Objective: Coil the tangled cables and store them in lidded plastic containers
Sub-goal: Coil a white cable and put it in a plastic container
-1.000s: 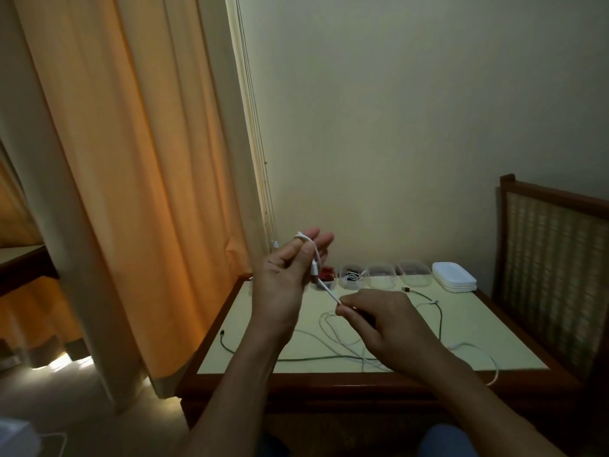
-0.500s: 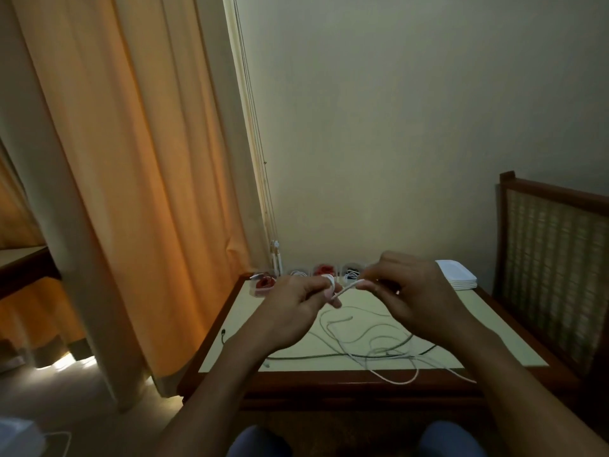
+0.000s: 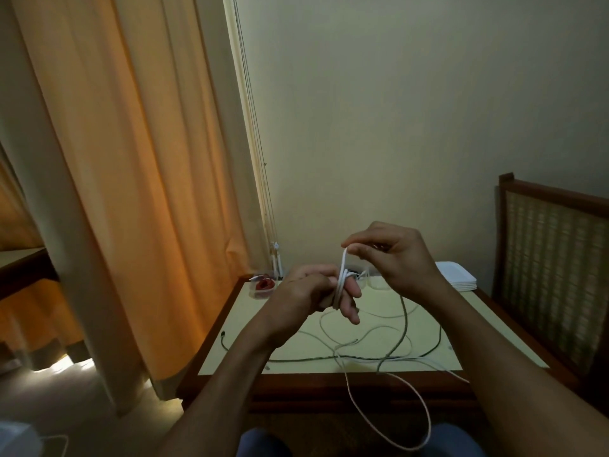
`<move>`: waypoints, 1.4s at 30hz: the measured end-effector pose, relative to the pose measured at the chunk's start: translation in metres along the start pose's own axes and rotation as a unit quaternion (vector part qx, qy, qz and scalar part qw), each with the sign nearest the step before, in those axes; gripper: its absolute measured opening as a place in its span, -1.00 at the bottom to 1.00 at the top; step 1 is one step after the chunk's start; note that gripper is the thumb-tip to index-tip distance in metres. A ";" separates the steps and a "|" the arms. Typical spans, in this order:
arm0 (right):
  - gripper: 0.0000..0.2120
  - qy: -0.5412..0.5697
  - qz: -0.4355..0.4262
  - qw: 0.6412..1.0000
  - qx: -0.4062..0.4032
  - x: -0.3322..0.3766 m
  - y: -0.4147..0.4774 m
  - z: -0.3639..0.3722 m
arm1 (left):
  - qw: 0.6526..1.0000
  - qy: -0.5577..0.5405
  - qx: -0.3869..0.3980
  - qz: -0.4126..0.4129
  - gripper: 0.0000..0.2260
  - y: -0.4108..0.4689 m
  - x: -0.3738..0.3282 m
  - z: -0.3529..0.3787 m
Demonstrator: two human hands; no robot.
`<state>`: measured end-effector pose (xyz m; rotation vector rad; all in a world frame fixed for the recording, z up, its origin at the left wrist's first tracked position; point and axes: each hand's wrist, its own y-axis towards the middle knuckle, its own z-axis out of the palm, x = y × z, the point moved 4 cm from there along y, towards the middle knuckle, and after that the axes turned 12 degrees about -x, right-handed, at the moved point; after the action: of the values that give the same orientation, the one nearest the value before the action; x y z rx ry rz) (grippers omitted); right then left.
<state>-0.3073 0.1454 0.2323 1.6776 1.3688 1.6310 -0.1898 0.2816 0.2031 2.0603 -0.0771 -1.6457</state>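
A white cable (image 3: 342,278) is wound in a few turns round the fingers of my left hand (image 3: 309,291), held above the table. My right hand (image 3: 392,255) pinches the same cable just above the left fingers, lifting a strand upward. The cable's loose length hangs down past the table's front edge in a long loop (image 3: 408,420). A dark cable (image 3: 403,328) and more white cable lie tangled on the pale tabletop (image 3: 461,324). Small clear containers (image 3: 379,283) stand in a row at the back edge, partly hidden by my hands; one holds a red cable (image 3: 263,285).
A stack of white lids (image 3: 456,280) sits at the table's back right. A wooden chair with a woven back (image 3: 553,258) stands to the right. An orange curtain (image 3: 115,192) hangs on the left. My knees (image 3: 263,443) are below the table's front edge.
My right hand rose from beside the left fingers to above them, carrying the white cable up round them. More turns sit on the left fingers, and the slack now hangs over the front edge.
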 end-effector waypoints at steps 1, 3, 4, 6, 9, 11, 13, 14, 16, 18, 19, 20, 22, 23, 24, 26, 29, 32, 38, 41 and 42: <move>-0.90 0.002 0.009 1.000 0.007 -0.002 -0.001 0.002 | 1.000 -0.020 0.001 0.003 -0.66 0.001 0.000 -0.001; -0.89 0.006 0.023 0.999 0.022 -0.005 -0.005 0.006 | 0.997 -0.080 0.005 0.007 -0.67 0.001 -0.002 -0.001; -0.87 0.009 0.030 0.999 0.030 -0.004 -0.008 0.008 | 0.993 -0.117 0.004 0.012 -0.67 0.001 -0.005 -0.002; -0.83 0.027 0.050 0.997 0.045 -0.001 -0.018 0.013 | 0.980 -0.196 -0.018 0.030 -0.67 0.000 -0.015 -0.003; -0.70 0.034 0.084 0.994 0.063 0.011 -0.035 0.022 | 0.948 -0.301 -0.098 0.036 -0.68 0.000 -0.024 -0.007; -0.81 0.023 0.094 0.992 0.077 0.017 -0.045 0.026 | 0.942 -0.303 -0.137 0.047 -0.67 0.001 -0.026 -0.008; -0.86 -0.008 0.096 0.991 0.088 0.020 -0.055 0.024 | 0.947 -0.253 -0.186 0.068 -0.67 -0.002 -0.026 -0.012; -0.87 -0.021 0.104 0.990 0.089 0.021 -0.060 0.020 | 0.950 -0.205 -0.222 0.082 -0.68 -0.005 -0.026 -0.017; -0.88 -0.030 0.121 0.990 0.066 0.024 -0.071 0.007 | 0.945 -0.067 -0.297 0.122 -0.70 -0.015 -0.025 -0.028; -0.91 -0.022 0.113 0.993 0.022 0.034 -0.081 -0.007 | 0.933 0.058 -0.324 0.143 -0.72 -0.026 -0.019 -0.030; -0.92 -0.020 0.101 0.995 0.003 0.040 -0.085 -0.011 | 0.934 0.098 -0.315 0.140 -0.72 -0.031 -0.012 -0.027; -0.93 -0.024 0.088 0.996 -0.009 0.045 -0.088 -0.013 | 0.937 0.131 -0.295 0.131 -0.73 -0.034 -0.005 -0.021; -0.93 -0.059 0.039 0.997 -0.020 0.054 -0.089 -0.011 | 0.944 0.193 -0.242 0.110 -0.74 -0.038 0.011 -0.008; -0.94 -0.081 0.006 0.996 -0.025 0.058 -0.088 -0.009 | 0.946 0.212 -0.220 0.105 -0.75 -0.039 0.017 -0.002; -0.94 -0.097 -0.020 0.995 -0.032 0.062 -0.086 -0.006 | 0.949 0.217 -0.204 0.102 -0.75 -0.040 0.022 0.004; -0.89 -0.111 -0.047 0.991 -0.051 0.066 -0.082 -0.003 | 0.955 0.201 -0.194 0.098 -0.74 -0.041 0.024 0.011; -0.87 -0.114 -0.075 0.988 -0.076 0.072 -0.075 -0.005 | 0.966 0.151 -0.186 0.094 -0.71 -0.038 0.015 0.017; -0.90 -0.089 -0.081 0.989 -0.081 0.076 -0.065 -0.012 | 0.982 0.093 -0.148 0.066 -0.71 -0.036 0.007 0.024; -0.85 0.038 -0.004 0.994 -0.104 0.073 -0.049 -0.021 | 0.992 -0.108 -0.050 0.046 -0.67 -0.048 -0.007 0.035; -0.80 0.099 0.069 0.987 -0.107 0.050 -0.054 0.000 | 0.964 -0.248 -0.064 0.066 -0.66 -0.044 -0.012 0.030; -0.78 0.113 0.087 0.985 -0.101 0.043 -0.060 0.010 | 0.954 -0.278 -0.081 0.075 -0.66 -0.041 -0.013 0.025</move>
<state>-0.3265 0.2103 0.2015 1.5661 1.1344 2.0393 -0.2276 0.3136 0.1942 1.3855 -0.2712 -2.0073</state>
